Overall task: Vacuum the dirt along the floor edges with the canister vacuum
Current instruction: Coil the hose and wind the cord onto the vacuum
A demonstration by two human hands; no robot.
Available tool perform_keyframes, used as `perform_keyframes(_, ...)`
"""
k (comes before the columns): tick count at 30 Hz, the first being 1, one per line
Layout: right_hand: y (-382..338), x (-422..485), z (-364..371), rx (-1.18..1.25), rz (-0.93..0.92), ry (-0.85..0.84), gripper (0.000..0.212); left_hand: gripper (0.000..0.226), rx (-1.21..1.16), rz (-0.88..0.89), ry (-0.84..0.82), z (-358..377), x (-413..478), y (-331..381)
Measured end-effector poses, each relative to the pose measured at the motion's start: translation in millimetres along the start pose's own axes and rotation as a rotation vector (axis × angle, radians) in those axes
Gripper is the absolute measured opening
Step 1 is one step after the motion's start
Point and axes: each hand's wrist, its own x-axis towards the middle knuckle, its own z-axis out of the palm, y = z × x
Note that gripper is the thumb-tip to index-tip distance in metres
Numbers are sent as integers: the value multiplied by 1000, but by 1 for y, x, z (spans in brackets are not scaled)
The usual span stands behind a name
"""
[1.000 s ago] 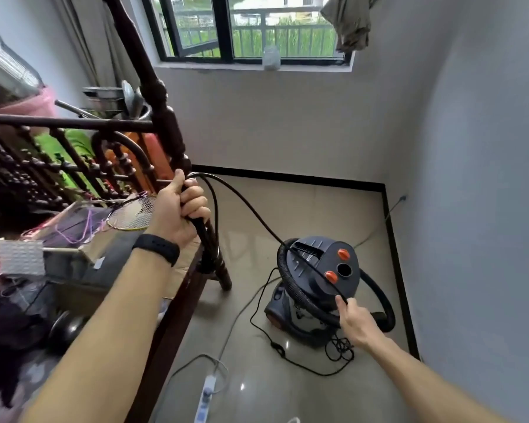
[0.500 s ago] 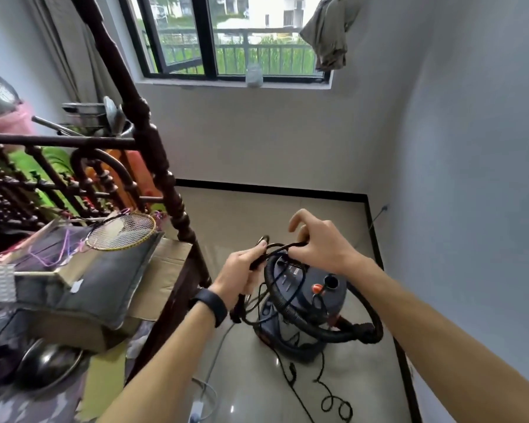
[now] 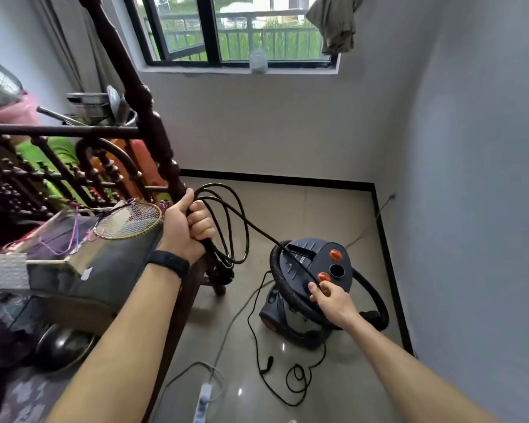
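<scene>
Left hand (image 3: 185,230) raised beside the bed post (image 3: 153,123), fist clenched round several gathered loops of the black power cord (image 3: 209,248). Right hand (image 3: 333,300) low, pinching the same cord between thumb and fingertips on top of the canister vacuum (image 3: 315,264), just beside the lower orange knob. One taut run of cord links the two hands. Change: half a second ago both hands met over the canister to pass a loop across; now they are apart again, and the left hand's bundle holds more loops than a second ago. So the cord is being drawn off the machine turn by turn, probably to sort the slack before powering up. The canister vacuum stands on the tiled floor (image 3: 333,215) near the right wall's black skirting (image 3: 390,270), with its corrugated hose (image 3: 280,280) wrapped round the body. The rest of the cord trails on the floor, its plug (image 3: 268,363) lying loose, apart from the white power strip (image 3: 202,403). Judgement: still setup, no edge cleaning begun; the hose must come off and the plug must go in first.
</scene>
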Motion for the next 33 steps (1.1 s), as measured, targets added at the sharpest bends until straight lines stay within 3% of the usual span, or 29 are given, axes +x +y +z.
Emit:
perform_keyframes(4, 5, 6, 12, 373, 78, 185, 42, 50, -96, 34, 7, 0, 0, 7)
perform_keyframes(7, 6, 4, 14, 577, 162, 112, 32, 50, -59, 60, 16, 3, -2, 9)
perform_keyframes(9, 6, 1, 15, 501, 137, 67, 45, 50, -93, 97, 36, 1, -2, 12)
perform_keyframes(12, 15, -11, 8, 106, 55, -11, 66, 47, -110, 137, 64, -10, 0, 21)
perform_keyframes(14, 30, -16, 5, -56, -33, -21, 57, 41, -101, 143, 61, -17, 2, 23)
perform_keyframes(17, 50, -20, 7, -193, -148, 18, 27, 38, -150, 139, 84, -20, 3, 18)
perform_keyframes(20, 55, -23, 6, -206, -146, 53, 28, 38, -176, 158, 133, -24, 3, 12)
perform_keyframes(22, 39, -25, 4, -209, -149, 20, 34, 36, -65, 186, 164, -21, 7, 7)
perform_keyframes(25, -19, -29, -1, -407, -274, -147, 32, 42, 323, 176, 191, -2, 12, -20)
perform_keyframes(27, -72, -34, -7, -530, -436, -217, 28, 56, 686, 150, 109, 8, 8, -53)
perform_keyframes(28, -98, -37, -11, -531, -517, -211, 24, 52, 838, 164, 34, 9, 4, -73)
perform_keyframes(30, -141, -42, -26, -395, -628, -145, 22, 36, 982, 201, -15, 8, 0, -104)
perform_keyframes(33, -174, -42, -63, -111, -600, -115, 47, 33, 976, 207, -10, 10, -1, -117)
